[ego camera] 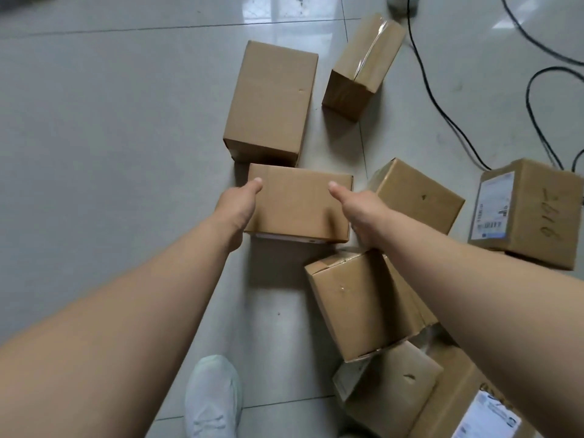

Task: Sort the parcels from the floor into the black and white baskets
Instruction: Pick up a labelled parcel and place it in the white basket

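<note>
A brown cardboard parcel [297,202] is held between both hands just above the tiled floor, with its shadow on the tiles below. My left hand [238,205] grips its left side, thumb lying on the top face. My right hand [358,208] grips its right side, thumb also on top; the fingers of both hands are hidden under and behind the box. Several more brown parcels lie on the floor around it. No black or white basket is in view.
A tall parcel [271,102] and a taped one [363,64] lie beyond. More parcels [414,194] [527,210] [363,301] [388,387] crowd the right. Black cables [442,109] run across the far right floor. My white shoe [213,399] stands at the bottom.
</note>
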`<act>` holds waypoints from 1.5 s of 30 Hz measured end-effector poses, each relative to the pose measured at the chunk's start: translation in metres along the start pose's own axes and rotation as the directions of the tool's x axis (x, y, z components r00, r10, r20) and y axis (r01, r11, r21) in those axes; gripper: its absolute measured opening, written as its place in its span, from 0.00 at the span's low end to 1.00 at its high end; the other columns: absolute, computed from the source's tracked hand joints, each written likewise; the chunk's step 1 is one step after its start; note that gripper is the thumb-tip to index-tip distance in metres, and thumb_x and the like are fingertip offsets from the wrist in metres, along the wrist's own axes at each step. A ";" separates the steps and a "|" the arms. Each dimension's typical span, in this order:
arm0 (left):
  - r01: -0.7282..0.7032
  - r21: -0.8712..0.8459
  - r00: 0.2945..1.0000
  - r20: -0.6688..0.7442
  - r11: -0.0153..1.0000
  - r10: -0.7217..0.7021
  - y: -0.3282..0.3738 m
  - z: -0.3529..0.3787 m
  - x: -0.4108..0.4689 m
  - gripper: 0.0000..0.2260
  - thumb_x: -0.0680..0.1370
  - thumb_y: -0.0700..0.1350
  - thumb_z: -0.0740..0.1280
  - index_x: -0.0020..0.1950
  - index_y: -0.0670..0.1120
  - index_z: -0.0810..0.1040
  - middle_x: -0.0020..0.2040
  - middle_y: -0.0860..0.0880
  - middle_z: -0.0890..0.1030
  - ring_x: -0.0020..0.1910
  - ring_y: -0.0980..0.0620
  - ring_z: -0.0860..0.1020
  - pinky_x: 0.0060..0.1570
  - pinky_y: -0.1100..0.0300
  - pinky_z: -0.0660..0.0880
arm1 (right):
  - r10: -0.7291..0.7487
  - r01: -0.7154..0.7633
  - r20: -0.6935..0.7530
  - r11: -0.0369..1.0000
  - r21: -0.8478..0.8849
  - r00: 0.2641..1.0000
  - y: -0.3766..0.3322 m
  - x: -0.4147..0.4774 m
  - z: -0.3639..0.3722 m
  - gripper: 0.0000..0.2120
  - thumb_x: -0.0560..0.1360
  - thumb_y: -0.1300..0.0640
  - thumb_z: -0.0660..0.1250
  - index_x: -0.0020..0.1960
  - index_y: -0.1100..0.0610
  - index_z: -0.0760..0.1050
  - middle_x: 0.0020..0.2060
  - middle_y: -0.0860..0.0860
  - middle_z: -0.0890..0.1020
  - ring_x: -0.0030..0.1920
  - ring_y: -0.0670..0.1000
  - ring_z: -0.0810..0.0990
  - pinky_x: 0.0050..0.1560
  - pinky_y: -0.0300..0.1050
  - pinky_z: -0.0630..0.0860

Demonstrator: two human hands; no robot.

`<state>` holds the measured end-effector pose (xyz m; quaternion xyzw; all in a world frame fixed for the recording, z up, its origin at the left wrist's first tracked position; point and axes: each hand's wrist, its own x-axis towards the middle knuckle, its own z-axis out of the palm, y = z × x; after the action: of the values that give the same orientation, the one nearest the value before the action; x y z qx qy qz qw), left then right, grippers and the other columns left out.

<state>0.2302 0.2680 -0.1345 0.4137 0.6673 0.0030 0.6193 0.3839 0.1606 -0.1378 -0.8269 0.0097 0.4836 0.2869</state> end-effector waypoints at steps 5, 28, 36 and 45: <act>0.047 -0.063 0.999 0.013 0.997 -0.047 0.005 -0.003 -0.008 0.28 0.75 0.58 0.65 0.71 0.46 0.68 0.69 0.48 0.72 0.67 0.46 0.70 0.68 0.48 0.66 | 0.009 -0.009 0.004 0.999 0.035 1.000 -0.009 -0.010 0.000 0.32 0.74 0.41 0.65 0.69 0.63 0.67 0.66 0.56 0.73 0.65 0.57 0.71 0.58 0.47 0.67; -0.253 -0.197 0.959 -0.181 0.947 0.218 0.308 -0.230 -0.547 0.03 0.75 0.44 0.63 0.43 0.47 0.74 0.38 0.49 0.76 0.35 0.53 0.74 0.32 0.61 0.67 | -0.528 0.527 0.023 0.849 0.026 0.849 -0.323 -0.546 -0.156 0.22 0.73 0.41 0.61 0.53 0.59 0.74 0.51 0.57 0.80 0.48 0.57 0.81 0.46 0.52 0.80; -0.400 -0.265 0.911 -0.216 0.877 0.350 0.314 -0.281 -0.708 0.05 0.73 0.49 0.69 0.40 0.49 0.78 0.37 0.50 0.78 0.37 0.53 0.75 0.35 0.60 0.69 | -0.682 0.679 0.137 0.730 0.077 0.718 -0.341 -0.699 -0.198 0.24 0.74 0.41 0.61 0.53 0.62 0.76 0.48 0.59 0.82 0.49 0.58 0.81 0.49 0.58 0.81; -0.521 -0.396 0.854 -0.245 0.757 0.459 0.283 -0.334 -0.811 0.09 0.72 0.41 0.70 0.51 0.46 0.78 0.44 0.49 0.81 0.46 0.52 0.77 0.45 0.61 0.71 | -0.735 0.709 0.259 0.676 0.202 0.627 -0.348 -0.782 -0.201 0.23 0.74 0.42 0.64 0.55 0.61 0.77 0.48 0.54 0.81 0.41 0.47 0.79 0.28 0.36 0.71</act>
<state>0.0198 0.1727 0.7575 0.4189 0.5560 0.3463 0.6289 0.2298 0.1493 0.7274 -0.6592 -0.3493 0.4543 0.4869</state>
